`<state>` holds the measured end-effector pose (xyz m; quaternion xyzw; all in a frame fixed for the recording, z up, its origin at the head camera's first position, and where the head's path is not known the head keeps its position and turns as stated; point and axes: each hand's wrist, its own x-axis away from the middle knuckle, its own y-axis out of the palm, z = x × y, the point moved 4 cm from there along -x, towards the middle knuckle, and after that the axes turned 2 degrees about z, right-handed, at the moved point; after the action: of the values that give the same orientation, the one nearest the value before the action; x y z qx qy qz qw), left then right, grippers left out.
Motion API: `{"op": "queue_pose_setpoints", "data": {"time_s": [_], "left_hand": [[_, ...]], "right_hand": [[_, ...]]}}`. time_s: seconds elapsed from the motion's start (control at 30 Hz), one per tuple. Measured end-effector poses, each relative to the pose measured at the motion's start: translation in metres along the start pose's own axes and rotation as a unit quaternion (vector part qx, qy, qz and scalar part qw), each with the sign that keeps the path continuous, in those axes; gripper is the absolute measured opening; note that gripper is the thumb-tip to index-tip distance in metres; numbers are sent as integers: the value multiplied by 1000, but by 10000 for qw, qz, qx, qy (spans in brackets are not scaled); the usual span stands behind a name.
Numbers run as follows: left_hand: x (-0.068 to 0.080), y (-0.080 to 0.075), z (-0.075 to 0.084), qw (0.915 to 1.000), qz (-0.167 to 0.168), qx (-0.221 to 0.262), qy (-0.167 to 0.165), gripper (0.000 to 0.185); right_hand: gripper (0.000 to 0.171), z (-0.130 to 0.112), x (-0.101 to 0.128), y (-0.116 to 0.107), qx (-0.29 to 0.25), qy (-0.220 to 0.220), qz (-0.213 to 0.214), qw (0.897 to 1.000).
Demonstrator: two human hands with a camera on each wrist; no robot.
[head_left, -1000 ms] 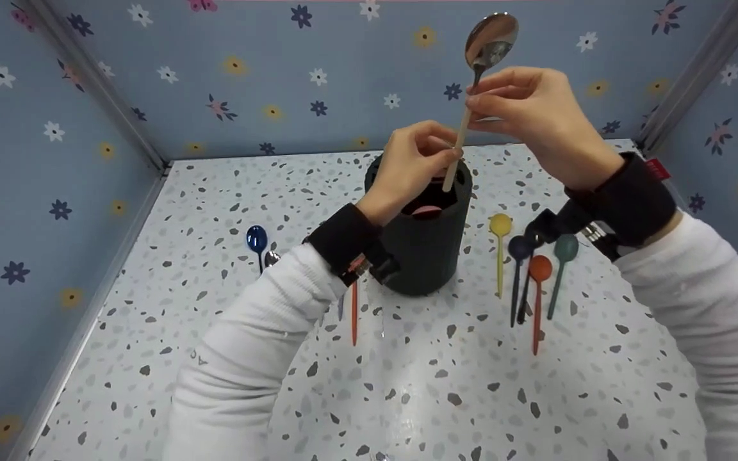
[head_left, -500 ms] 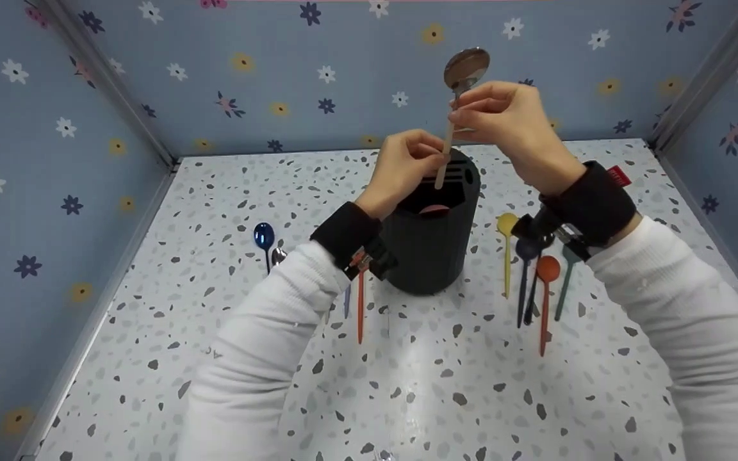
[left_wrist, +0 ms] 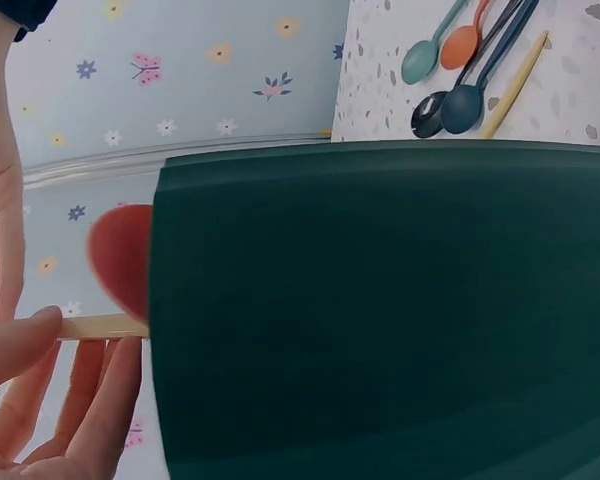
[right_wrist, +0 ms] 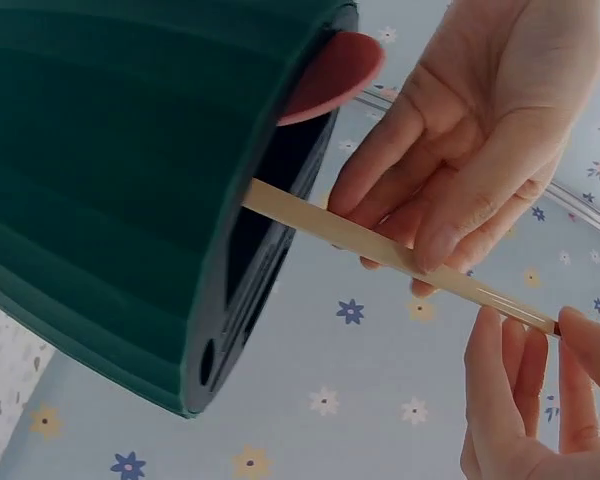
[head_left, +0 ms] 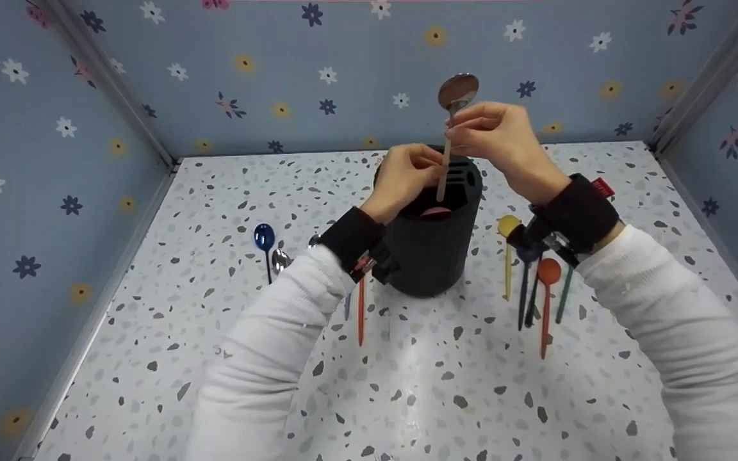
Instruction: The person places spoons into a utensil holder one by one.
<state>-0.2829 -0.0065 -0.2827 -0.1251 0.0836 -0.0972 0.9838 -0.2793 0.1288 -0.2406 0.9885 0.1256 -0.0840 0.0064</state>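
I am pinching the wooden-handled spoon (head_left: 451,131) in my right hand (head_left: 494,137) and steadying its handle with my left hand's (head_left: 404,173) fingertips. Since a second ago I have been lowering it, so its tip is now entering the dark green holder (head_left: 433,243), beside the pink spoon (right_wrist: 325,75) already inside.

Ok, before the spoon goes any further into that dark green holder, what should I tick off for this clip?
1. Right hand pinches the silver-bowled spoon with pale wooden handle near its neck: ok.
2. Left hand fingers touch the handle and steady it: ok.
3. Handle tip is inside the mouth of the dark green ribbed cylindrical holder: ok, the right wrist view shows it entering.
4. Holder stands upright on the speckled table: ok.
5. Red spoon bowl already in the holder leaves room for the handle: cannot tell.
6. Loose coloured spoons on the table lie apart from the holder: ok.
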Motion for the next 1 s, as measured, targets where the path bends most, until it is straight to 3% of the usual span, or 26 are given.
{"op": "queue_pose_setpoints", "data": {"time_s": [0.13, 0.37, 0.63, 0.87, 1.0], "left_hand": [[-2, 1, -2, 9999, 71, 89, -43, 15], [-3, 3, -6, 9996, 222, 93, -172, 16], [0, 3, -9, 9987, 432, 103, -229, 15], [-2, 2, -8, 9953, 578, 684, -369, 15], [1, -2, -8, 9937, 645, 792, -455, 15]], "right_hand": [[17, 7, -2, -1, 247, 104, 17, 9996], [20, 20, -4, -3, -103, 411, 88, 9991], [27, 30, -4, -2, 87, 571, 125, 9983], [25, 38, -6, -2, 54, 632, 209, 9978], [27, 41, -4, -9, 386, 652, 186, 9970]]}}
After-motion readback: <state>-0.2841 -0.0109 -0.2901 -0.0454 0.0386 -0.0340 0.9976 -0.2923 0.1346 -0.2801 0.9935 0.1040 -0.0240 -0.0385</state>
